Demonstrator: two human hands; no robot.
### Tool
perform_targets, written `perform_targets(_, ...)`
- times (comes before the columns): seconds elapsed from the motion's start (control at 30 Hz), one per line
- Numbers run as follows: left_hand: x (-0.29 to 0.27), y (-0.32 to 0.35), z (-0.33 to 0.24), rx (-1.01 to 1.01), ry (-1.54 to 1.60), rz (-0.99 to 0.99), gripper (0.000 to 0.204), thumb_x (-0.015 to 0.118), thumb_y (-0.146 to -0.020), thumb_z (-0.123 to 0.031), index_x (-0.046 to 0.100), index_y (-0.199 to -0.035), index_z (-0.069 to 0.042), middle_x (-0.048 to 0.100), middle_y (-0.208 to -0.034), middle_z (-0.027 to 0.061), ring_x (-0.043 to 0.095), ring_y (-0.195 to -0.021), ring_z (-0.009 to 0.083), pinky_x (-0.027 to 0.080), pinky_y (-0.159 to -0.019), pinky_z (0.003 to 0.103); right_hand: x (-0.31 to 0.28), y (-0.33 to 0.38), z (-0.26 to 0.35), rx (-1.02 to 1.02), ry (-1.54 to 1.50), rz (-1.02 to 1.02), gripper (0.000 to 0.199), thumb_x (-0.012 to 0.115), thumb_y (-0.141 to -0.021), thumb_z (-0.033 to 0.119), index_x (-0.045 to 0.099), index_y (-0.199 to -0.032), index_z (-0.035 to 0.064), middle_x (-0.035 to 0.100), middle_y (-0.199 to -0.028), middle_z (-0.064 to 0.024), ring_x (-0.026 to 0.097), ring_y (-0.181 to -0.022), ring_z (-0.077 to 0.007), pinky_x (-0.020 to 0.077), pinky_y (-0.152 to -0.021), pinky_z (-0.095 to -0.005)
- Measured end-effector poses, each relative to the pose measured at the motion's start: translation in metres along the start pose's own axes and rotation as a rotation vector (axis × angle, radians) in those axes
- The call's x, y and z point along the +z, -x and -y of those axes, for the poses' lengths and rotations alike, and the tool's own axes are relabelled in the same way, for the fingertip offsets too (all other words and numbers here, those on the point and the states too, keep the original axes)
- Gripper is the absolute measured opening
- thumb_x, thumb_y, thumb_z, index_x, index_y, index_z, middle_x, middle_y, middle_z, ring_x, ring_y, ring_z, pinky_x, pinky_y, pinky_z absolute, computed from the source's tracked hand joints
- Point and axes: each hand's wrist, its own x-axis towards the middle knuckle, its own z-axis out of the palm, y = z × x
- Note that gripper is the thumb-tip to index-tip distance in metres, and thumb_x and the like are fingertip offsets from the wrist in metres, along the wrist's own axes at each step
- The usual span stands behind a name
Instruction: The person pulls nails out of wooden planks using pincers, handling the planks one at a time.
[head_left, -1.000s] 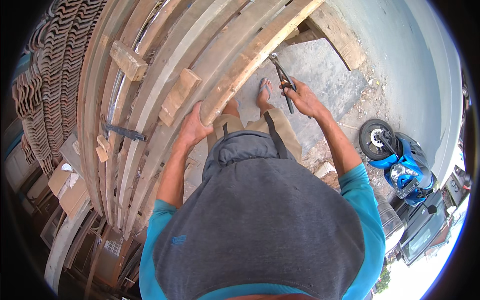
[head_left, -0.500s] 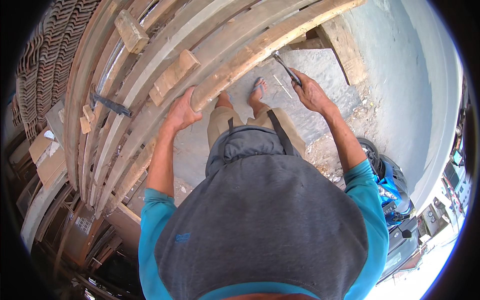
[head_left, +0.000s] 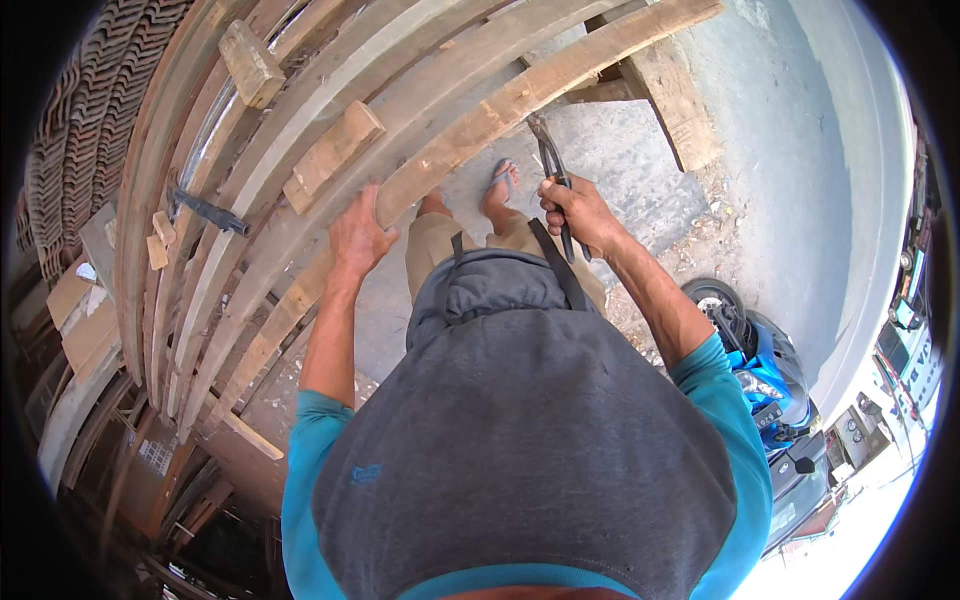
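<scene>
Since half a second ago, the right hand [head_left: 580,215] has shifted left, nearer the shorts [head_left: 430,248], and the pincers [head_left: 556,185] have turned so that both handles show.

Farthest left of the hands stand stacked roof tiles [head_left: 75,140]; nearer comes a row of long boards [head_left: 265,172], where a dark-handled hammer [head_left: 215,213] lies well left of the left hand [head_left: 360,235]; a wooden block [head_left: 335,155] rests on the boards just beyond that hand; the left hand itself clasps the plank [head_left: 530,92], fingers at its left edge and thumb at its right, though the underside of the grip is hidden.

From there the plank's long axis runs away and to the right, passing beyond the right hand; the left hand is the nearer, already touching it, while the pincers' head, pointing away from the body, sits just beside the plank's right edge, contact unclear; the plank looks brown and weathered, with small dark marks along its face.

The right hand is wrapped around the pincers' handles; farther right, below that hand, stands a blue motorbike [head_left: 770,370].
</scene>
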Motion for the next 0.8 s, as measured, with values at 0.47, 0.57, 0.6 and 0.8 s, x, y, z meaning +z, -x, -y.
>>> perform_targets(0.47,-0.008,-0.013,0.014,-0.08,0.079,0.164,0.08,0.08,-0.068,-0.02,0.05,-0.142,-0.013,0.069,-0.118,0.0242,0.066,-0.11,0.0449,0.053,-0.093,0.051,0.089,-0.043,-0.069,-0.314,-0.292,-0.265,0.013,0.052,-0.104,0.016,0.046,-0.106,0.0046,0.046,-0.074,-0.0012,0.044,-0.06,-0.0106,0.0421,-0.053,-0.03)
perform_targets(0.57,-0.026,-0.023,0.004,-0.028,0.177,0.217,0.079,0.077,-0.067,-0.019,0.051,-0.141,-0.01,0.07,-0.117,0.0258,0.066,-0.11,0.0451,0.053,-0.094,0.05,0.089,-0.062,-0.08,-0.371,-0.254,-0.214,0.016,0.054,-0.105,0.019,0.048,-0.106,0.0034,0.054,-0.08,-0.0039,0.055,-0.064,-0.0146,0.0495,-0.059,-0.0327)
perform_targets(0.6,-0.027,-0.022,0.006,-0.024,0.167,0.22,0.079,0.077,-0.067,-0.019,0.051,-0.141,-0.01,0.07,-0.117,0.0258,0.066,-0.11,0.0451,0.053,-0.094,0.05,0.091,-0.065,-0.083,-0.39,-0.171,-0.186,0.017,0.054,-0.105,0.02,0.049,-0.107,0.0032,0.057,-0.084,-0.0054,0.059,-0.066,-0.0163,0.0519,-0.062,-0.0337)
perform_targets(0.8,-0.027,-0.02,0.01,0.001,0.221,0.206,0.077,0.076,-0.067,-0.018,0.052,-0.139,-0.008,0.07,-0.116,0.0255,0.066,-0.11,0.0446,0.053,-0.094,0.048,0.01,-0.032,-0.081,-0.218,0.133,0.017,0.036,0.051,-0.101,0.016,0.053,-0.128,-0.0067,0.071,-0.107,-0.0153,0.072,-0.099,-0.0242,0.0551,-0.091,-0.0366)
